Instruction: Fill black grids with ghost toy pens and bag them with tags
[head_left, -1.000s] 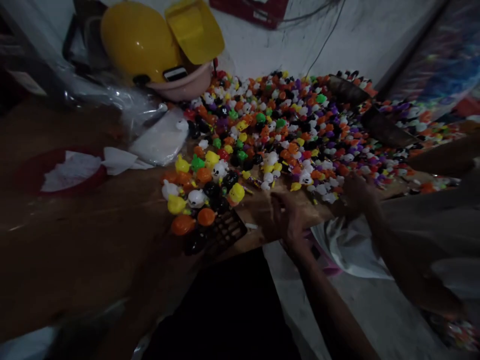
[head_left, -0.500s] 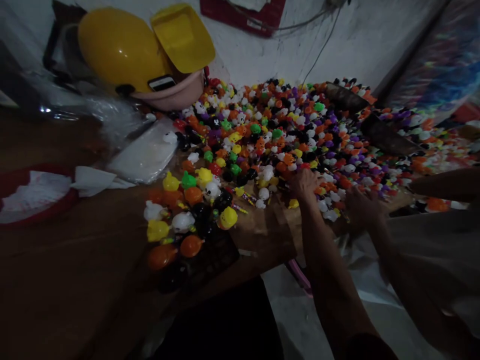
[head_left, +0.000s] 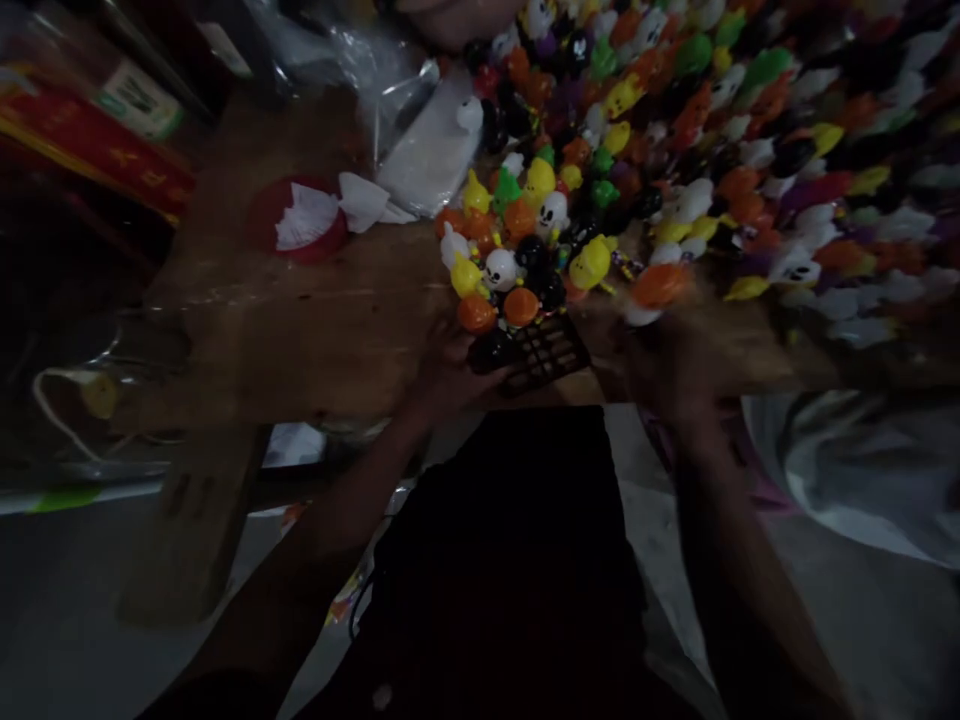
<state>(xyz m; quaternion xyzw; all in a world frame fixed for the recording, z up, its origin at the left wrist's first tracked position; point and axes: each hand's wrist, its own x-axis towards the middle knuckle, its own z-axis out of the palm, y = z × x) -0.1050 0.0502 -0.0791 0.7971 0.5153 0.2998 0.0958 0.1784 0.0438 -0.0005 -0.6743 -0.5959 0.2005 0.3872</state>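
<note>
My left hand (head_left: pixel 446 365) curls around the left front corner of a black grid rack (head_left: pixel 551 355), beside a shiny black figure top (head_left: pixel 493 350). Small plastic toys crowd the rack's back and left: yellow, orange, white, black and green figure tops on thin patterned sticks, such as a white skull-like toy (head_left: pixel 501 268) and a yellow toy (head_left: pixel 591 262). Just right of the rack, my right hand (head_left: pixel 667 350) is closed and smeared by motion. Orange and white figure-topped toys (head_left: pixel 660 287) stick out of its fingers; their exact number is unclear.
A big heap of similar toys (head_left: pixel 750 190) covers the table's back right. A red bowl (head_left: pixel 330 240) with white papers and a clear plastic bag (head_left: pixel 431 150) lie left of the rack. Beneath the front edge at right are a pink container (head_left: pixel 757 480) and a pale sack (head_left: pixel 870 480).
My view has turned down and left. My right hand has come back from the heap to the rack with toys in it. A co-worker's arms on the right have left view.
</note>
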